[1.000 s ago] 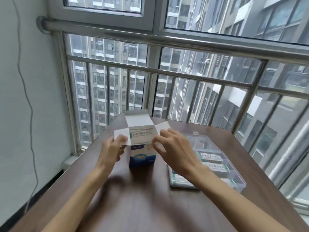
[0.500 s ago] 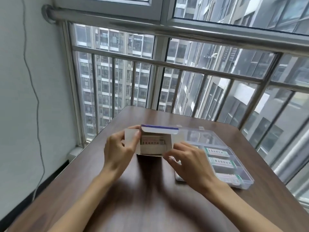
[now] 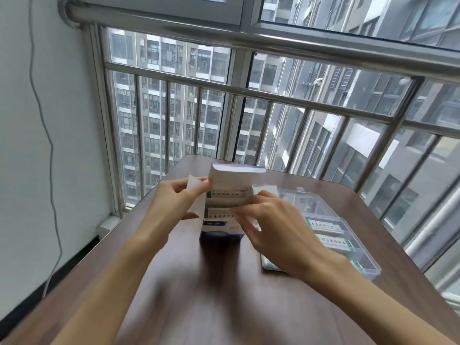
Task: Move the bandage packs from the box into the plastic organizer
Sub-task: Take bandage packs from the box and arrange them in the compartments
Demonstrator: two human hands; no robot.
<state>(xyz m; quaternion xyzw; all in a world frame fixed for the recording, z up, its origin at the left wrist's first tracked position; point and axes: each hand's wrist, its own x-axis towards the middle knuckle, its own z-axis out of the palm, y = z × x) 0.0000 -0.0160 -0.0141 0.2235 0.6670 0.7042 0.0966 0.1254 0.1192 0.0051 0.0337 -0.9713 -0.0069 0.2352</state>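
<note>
Head | box (image 3: 219, 232): 2 packs (image 3: 225, 194) | organizer (image 3: 348, 235): 3 | left hand (image 3: 171, 202) grips flap (image 3: 196, 195) | right hand (image 3: 271, 225) pinches pack

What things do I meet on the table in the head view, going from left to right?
left hand → box → right hand → plastic organizer
</note>
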